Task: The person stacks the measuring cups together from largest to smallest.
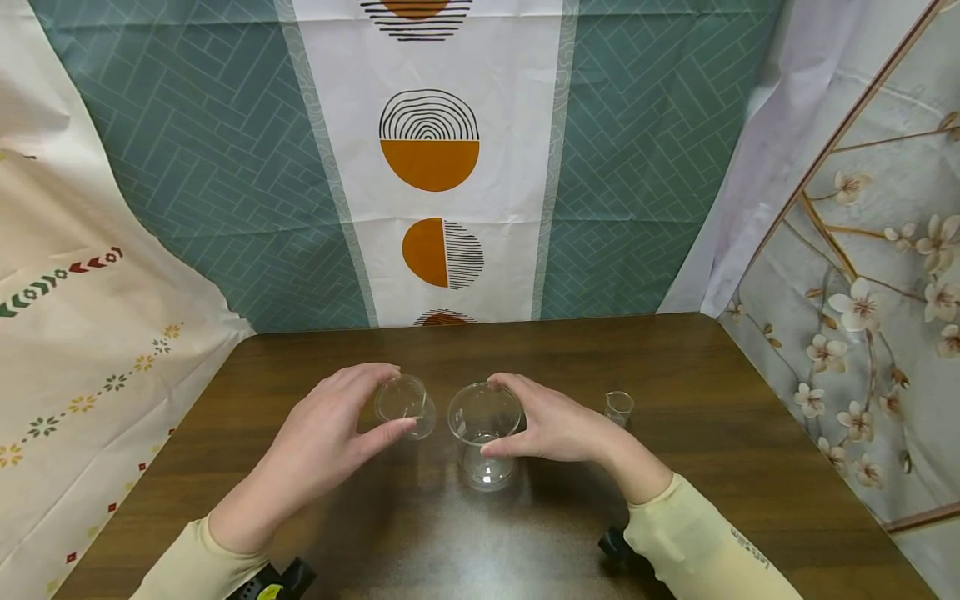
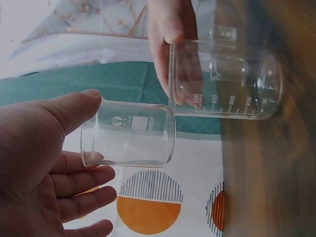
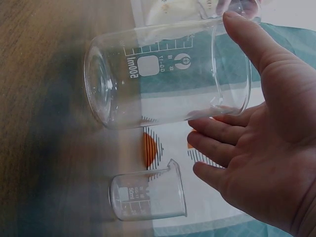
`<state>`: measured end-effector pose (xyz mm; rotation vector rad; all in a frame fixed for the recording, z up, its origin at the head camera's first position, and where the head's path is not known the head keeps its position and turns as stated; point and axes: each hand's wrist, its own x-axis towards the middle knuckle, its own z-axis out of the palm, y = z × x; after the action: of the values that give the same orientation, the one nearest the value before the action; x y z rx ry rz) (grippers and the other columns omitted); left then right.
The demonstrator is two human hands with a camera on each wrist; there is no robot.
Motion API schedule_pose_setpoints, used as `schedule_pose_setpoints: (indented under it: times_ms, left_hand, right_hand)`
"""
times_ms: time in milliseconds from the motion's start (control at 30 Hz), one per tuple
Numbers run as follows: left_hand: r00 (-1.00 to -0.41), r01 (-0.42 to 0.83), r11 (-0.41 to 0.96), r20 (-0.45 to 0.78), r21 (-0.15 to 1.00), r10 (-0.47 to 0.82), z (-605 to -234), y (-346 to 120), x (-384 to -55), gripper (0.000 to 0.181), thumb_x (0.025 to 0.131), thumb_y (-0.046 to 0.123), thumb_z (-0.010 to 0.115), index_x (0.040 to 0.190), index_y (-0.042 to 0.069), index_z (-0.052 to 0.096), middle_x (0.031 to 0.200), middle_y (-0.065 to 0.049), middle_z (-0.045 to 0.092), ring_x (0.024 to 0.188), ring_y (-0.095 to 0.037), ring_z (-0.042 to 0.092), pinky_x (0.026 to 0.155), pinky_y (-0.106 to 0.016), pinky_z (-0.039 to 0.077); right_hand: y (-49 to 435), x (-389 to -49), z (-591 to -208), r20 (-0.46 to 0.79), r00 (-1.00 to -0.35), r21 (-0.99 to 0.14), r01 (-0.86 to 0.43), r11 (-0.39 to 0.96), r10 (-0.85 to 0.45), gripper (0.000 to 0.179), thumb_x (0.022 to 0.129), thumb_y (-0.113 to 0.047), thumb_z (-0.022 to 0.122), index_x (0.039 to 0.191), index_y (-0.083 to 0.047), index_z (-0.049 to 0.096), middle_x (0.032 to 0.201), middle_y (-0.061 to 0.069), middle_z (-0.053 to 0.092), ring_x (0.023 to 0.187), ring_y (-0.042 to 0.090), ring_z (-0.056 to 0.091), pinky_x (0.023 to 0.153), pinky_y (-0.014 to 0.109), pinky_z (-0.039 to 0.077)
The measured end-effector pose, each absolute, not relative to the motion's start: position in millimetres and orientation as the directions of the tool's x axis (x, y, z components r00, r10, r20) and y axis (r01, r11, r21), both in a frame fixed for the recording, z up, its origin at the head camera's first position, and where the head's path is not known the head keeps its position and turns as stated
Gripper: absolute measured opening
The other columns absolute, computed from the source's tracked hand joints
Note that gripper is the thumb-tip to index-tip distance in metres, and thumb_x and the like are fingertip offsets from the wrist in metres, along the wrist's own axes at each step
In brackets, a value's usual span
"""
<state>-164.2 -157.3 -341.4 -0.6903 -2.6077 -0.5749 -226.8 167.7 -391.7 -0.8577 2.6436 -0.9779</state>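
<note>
My left hand pinches a small glass beaker by its rim, thumb on the near side and a fingertip on the far side. In the left wrist view this beaker bears a 100 ml mark and is held up off the table, its inside without contents. My right hand grips the upper rim of a larger 500 ml beaker, which stands upright just right of the smaller one. The right wrist view shows its white scale, with the thumb and fingers on opposite sides of the clear glass.
A tiny 50 ml beaker with a pouring spout stands on the brown wooden table, beyond my right wrist. Patterned cloth hangs behind the table's back edge, with more fabric along both sides.
</note>
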Motion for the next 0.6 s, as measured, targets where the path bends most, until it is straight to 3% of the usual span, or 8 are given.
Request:
schedule_pose_setpoints:
  times_ms: [600]
  left_hand:
    - [-0.795,0.549,0.786,0.468,0.284,0.386,-327.7,-151.7,-162.8,0.06,0.093,0.042,0.091,0.139,0.011,0.07,0.137,-0.003,0.072,0.131,-0.03,0.065,0.107,-0.057,0.053]
  right_hand:
    - [167.6,-226.0,-390.6,0.011,-0.815,-0.631,-0.455,0.628,-0.579,0.101,0.087,-0.069,0.085,0.165,-0.019,0.045,0.162,-0.001,0.052,0.149,0.026,0.053,0.118,0.054,0.045]
